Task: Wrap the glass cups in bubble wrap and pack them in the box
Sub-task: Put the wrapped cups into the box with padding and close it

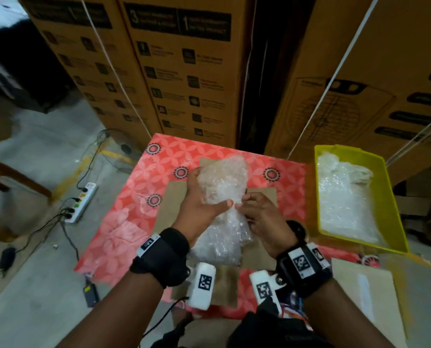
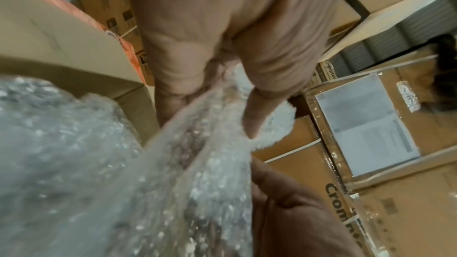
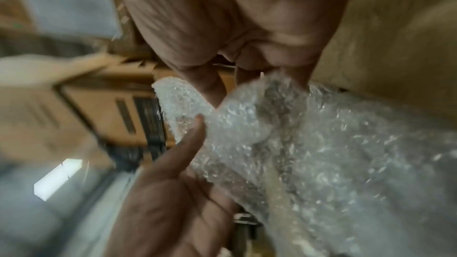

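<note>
Stacked cartons (image 1: 179, 71) wall off the far side of the work spot, rising straight behind a low table under a red patterned cloth (image 1: 124, 222). Flat brown cardboard (image 1: 174, 197) lies spread on that cloth beneath the hands.

Both hands hold one bundle of bubble wrap (image 1: 222, 197) up off the table, near its middle. The left hand (image 1: 199, 204) has its fingers curled round the bundle's upper part from nine o'clock, thumb pressed across the front. The right hand (image 1: 264, 217) pinches a loose fold of the wrap at three o'clock, fingers narrow and bent on the film. I cannot make out a glass cup through the layers, so whether one sits inside is a guess, though the bulk suggests it.

A yellow tray (image 1: 400, 222) at two o'clock holds more bubble wrap (image 1: 345, 197); wrapped cups or spare sheets, I cannot tell. No assembled packing box shows, so I judge the wrapping to be under way and the packing not yet done.

For room: the cartons close off twelve o'clock just past the table's far edge, and the tray sits near the right hand. At nine o'clock the table drops to open floor with a power strip (image 1: 81, 202) and trailing cables. Another cardboard sheet (image 1: 370, 292) lies at four o'clock.
</note>
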